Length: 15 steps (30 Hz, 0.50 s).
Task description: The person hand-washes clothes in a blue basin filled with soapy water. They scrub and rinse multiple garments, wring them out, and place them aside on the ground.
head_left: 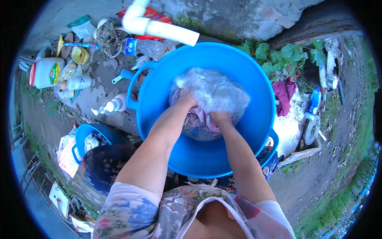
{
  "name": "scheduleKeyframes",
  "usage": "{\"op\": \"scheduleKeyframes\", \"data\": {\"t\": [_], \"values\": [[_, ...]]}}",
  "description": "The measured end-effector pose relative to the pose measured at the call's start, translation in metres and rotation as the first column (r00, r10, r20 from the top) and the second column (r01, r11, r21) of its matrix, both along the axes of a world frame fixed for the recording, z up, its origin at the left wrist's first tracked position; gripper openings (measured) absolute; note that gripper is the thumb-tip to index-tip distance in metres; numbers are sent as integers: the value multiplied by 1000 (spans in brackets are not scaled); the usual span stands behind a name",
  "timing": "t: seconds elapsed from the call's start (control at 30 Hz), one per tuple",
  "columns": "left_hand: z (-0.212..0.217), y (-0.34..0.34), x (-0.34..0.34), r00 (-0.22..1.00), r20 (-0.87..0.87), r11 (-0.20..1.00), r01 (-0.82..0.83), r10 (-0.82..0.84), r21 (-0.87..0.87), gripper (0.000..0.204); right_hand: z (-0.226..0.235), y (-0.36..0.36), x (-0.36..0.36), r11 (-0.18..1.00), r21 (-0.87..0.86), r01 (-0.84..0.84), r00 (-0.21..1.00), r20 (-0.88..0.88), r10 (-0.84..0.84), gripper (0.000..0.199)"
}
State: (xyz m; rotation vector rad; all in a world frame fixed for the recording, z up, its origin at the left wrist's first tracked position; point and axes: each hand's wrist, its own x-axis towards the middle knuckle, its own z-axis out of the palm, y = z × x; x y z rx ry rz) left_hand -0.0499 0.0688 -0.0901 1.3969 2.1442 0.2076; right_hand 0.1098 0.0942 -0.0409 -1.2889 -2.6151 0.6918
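Note:
Both my arms reach down into a large blue tub [155,123] with water and pale suds [223,89] in its bottom. A wet pink cloth [197,119] lies bunched in the water. My left hand [184,98] is closed on the cloth at its left side, the fingers mostly under foam. At the cloth's right side my right hand [220,117] is closed on its folds, and its fingertips are hidden.
A white pipe [171,32] juts over the tub's far rim. Left of the tub are a brush [127,74], a pump bottle [115,104], a large jug [47,73] and a smaller blue bucket [83,133]. A maroon cloth [283,95] lies on the right, near leafy plants [288,55].

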Motion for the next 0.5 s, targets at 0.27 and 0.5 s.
{"op": "scheduleKeyframes", "data": {"t": [0.27,0.5], "values": [[202,-40,49,901,404,831,-97,-161,548,48,87,9,53,873,-374,314,949,128,-287,39],[131,-104,79,984,-139,964,-77,115,253,47,72,-88,22,975,26,223,918,332,-219,48]]}}
